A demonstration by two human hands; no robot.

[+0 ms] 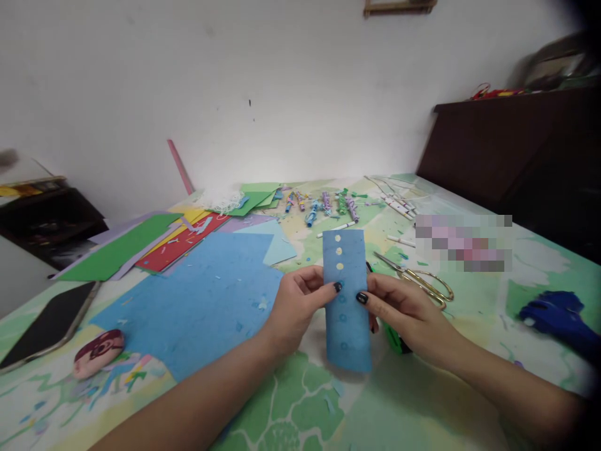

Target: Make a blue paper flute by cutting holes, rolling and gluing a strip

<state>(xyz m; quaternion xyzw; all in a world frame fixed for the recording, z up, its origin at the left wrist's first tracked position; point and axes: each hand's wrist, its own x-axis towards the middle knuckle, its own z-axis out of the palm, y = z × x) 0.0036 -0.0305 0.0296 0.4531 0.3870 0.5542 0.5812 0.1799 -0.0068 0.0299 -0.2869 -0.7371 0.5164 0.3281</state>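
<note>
A blue paper strip (348,338) stands upright above the table between my hands. Three round holes run down its upper part, and faint ring marks continue below them. My left hand (300,304) pinches the strip's left edge, thumb on the front face. On the right edge, my right hand (408,307) grips it the same way, its thumb near the middle. Both sets of fingers are partly hidden behind the paper. A green and black object (397,340) shows partly beneath my right hand; I cannot tell its kind. Gold-handled scissors (425,282) lie just beyond that hand.
A large blue sheet (201,294) covers the table's left middle, with green card (117,247) and red card (183,241) behind. A phone (49,322) and a pink oval object (99,354) lie left. Rolled paper pieces (326,203) and markers (399,205) lie far; a blue tool (558,319) is right.
</note>
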